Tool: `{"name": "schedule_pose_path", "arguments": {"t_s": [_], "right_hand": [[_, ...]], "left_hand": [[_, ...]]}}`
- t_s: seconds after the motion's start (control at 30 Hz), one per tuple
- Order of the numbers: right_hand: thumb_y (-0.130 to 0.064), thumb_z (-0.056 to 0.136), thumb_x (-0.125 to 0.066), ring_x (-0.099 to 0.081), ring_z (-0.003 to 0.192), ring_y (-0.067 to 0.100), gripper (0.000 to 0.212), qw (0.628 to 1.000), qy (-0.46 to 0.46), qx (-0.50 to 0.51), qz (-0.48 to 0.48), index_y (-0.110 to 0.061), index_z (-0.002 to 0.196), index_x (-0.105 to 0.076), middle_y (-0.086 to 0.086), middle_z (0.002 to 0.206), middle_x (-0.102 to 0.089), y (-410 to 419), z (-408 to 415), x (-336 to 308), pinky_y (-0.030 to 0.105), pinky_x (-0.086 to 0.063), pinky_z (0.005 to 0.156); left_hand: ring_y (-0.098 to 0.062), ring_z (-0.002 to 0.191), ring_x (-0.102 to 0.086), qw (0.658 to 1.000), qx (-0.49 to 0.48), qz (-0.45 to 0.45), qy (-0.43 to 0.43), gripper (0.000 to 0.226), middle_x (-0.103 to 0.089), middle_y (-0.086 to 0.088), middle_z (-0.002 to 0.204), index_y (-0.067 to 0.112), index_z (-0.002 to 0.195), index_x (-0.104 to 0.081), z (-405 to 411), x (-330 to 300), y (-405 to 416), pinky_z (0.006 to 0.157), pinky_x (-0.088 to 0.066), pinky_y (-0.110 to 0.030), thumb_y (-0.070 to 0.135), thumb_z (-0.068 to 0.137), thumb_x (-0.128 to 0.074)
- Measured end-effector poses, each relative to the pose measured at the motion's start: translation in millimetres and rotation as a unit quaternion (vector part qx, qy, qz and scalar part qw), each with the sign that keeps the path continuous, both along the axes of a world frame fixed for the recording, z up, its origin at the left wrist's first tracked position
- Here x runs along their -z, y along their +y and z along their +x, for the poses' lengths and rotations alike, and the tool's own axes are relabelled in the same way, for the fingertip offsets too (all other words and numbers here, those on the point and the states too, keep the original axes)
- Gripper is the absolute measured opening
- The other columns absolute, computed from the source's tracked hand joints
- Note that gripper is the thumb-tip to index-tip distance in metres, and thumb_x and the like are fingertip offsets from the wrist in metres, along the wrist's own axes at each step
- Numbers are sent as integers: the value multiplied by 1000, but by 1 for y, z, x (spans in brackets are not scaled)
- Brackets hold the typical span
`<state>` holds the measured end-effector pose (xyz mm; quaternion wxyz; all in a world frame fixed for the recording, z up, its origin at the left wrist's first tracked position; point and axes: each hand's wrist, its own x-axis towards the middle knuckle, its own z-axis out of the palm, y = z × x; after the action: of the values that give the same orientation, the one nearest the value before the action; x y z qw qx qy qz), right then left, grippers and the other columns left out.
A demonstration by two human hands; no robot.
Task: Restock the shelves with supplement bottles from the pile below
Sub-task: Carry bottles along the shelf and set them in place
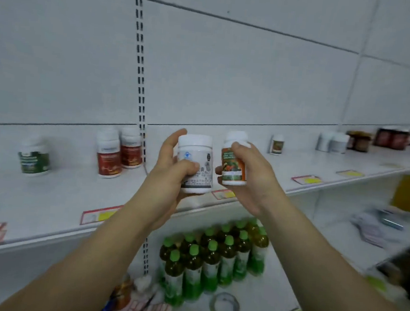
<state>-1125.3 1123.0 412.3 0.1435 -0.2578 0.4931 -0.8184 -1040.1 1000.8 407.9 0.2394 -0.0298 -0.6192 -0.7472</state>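
Note:
My left hand (171, 170) grips a wide white supplement jar (197, 164) with a grey label, held upright above the front of the white shelf (55, 200). My right hand (249, 173) grips a slimmer white bottle with an orange label (232, 165), right beside the jar. Both are raised at shelf height. On the shelf stand a green-labelled bottle (34, 158), two red-labelled bottles (118, 154), and a small bottle (277, 144) further right.
White jars (332, 142) and dark jars (381, 139) stand at the shelf's far right. Price tags (306, 180) line the shelf edge. Below stand several green-capped drink bottles (215, 256), a tape roll (225, 308) and blurred packets (377, 225) at right.

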Motion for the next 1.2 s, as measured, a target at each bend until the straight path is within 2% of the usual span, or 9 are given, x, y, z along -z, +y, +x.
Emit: {"name": "schedule_pose_path", "arguments": {"t_s": [0.17,0.33,0.47,0.57,0.67,0.73,0.87,0.97,1.2], "right_hand": [[-17,94,-53,-60,63,20,3,994,22,106,33,-16,96,-55,6,81,-58,85,-56,2,32,-46,61],[-21,94,-53,-62,67,21,8,990,50,110,70,-15,99,-56,9,87,-59,145,-128,8,34,-48,62],[-22,95,-54,-64,70,21,8,989,65,90,97,-17,99,-59,5,84,-65,192,-193,8,31,-48,59],[-24,93,-58,-68,80,19,10,984,78,85,132,-19,101,-61,5,93,-70,213,-242,8,33,-53,66],[-27,90,-63,-67,93,18,24,968,122,101,193,-21,112,-59,4,110,-68,220,-287,7,32,-54,72],[-26,90,-64,-64,97,16,29,957,139,93,236,-23,117,-53,1,115,-64,219,-314,7,29,-51,73],[-21,88,-67,-59,107,22,42,929,164,67,325,-18,125,-49,3,122,-58,205,-371,12,41,-49,96],[-20,89,-66,-56,107,21,47,908,193,61,366,-15,131,-46,4,125,-56,195,-409,15,35,-47,92],[-17,86,-66,-58,104,26,46,864,259,45,430,-15,128,-46,7,117,-55,170,-473,9,47,-52,92]], "left_hand": [[-19,82,-65,997,63,-26,-20,60,-62,-6,106,44,124,-42,-64,8,65,77,-55,-39,-5,89,-46],[-14,75,-63,992,26,-111,-47,59,-62,-6,103,39,123,-39,-126,10,118,60,-50,-26,-2,85,-58],[-21,80,-60,983,-37,-167,-71,53,-57,-8,102,33,108,-39,-179,8,159,71,-55,-36,-4,78,-64],[-23,89,-57,964,-98,-224,-108,55,-52,-7,104,25,111,-37,-219,3,179,81,-52,-42,0,75,-70],[-20,90,-57,945,-124,-269,-137,58,-50,3,99,26,114,-36,-254,-3,187,77,-53,-34,3,75,-73],[-23,95,-59,932,-129,-297,-160,59,-49,5,101,28,113,-35,-275,-2,187,83,-54,-38,4,76,-74],[-20,96,-60,904,-125,-358,-200,60,-52,-3,113,32,117,-31,-308,6,187,72,-52,-26,6,80,-71],[-20,97,-59,890,-133,-385,-205,59,-51,-2,114,34,119,-29,-329,10,181,76,-50,-28,10,82,-69],[-22,97,-59,888,-158,-368,-228,62,-48,-1,114,36,122,-28,-370,11,175,86,-54,-36,7,83,-67]]}}
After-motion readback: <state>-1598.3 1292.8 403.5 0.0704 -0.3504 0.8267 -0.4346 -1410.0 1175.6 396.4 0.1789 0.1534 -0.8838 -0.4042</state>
